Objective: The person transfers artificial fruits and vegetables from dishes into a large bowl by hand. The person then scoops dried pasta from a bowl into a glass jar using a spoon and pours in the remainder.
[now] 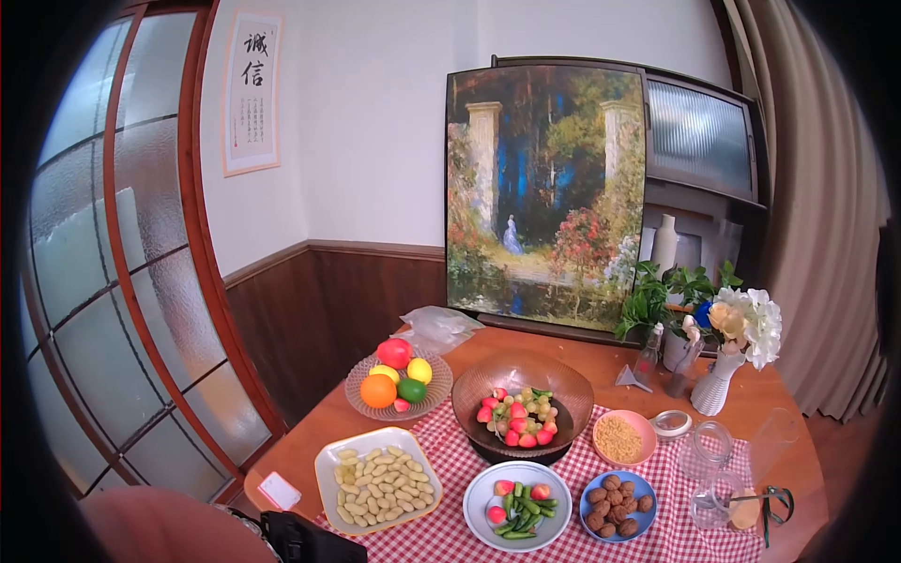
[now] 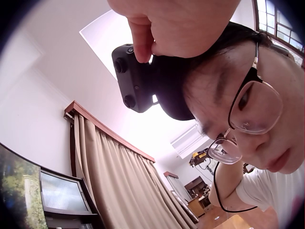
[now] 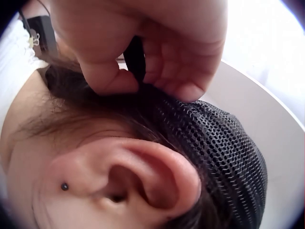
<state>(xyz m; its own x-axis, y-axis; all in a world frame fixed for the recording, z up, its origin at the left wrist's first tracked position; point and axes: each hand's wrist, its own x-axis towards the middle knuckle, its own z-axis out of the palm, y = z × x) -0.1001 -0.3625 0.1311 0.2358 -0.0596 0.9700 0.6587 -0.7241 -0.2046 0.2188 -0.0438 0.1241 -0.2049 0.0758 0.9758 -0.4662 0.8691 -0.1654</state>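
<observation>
In the left wrist view my left hand (image 2: 183,24) is up at the forehead. Its fingers curl over the brim of a black cap (image 2: 174,93), right beside the head camera (image 2: 131,78) fixed at the front. The right wrist view has my right hand (image 3: 143,43) above the ear. There, thumb and fingertips pinch the edge of the black mesh cap (image 3: 224,152), with a dark strip between them. At the lower left of the head view, a blurred forearm (image 1: 150,525) shows with a black wrist camera (image 1: 305,542).
On the table (image 1: 310,427), a checked cloth (image 1: 450,436) lies beneath a tray of peanuts (image 1: 380,483), a bowl of walnuts (image 1: 615,507) and a plate of green peppers (image 1: 526,516). Behind stand a fruit plate (image 1: 357,399), a glass bowl (image 1: 469,394), a flower vase (image 1: 713,389) and a painting (image 1: 544,188).
</observation>
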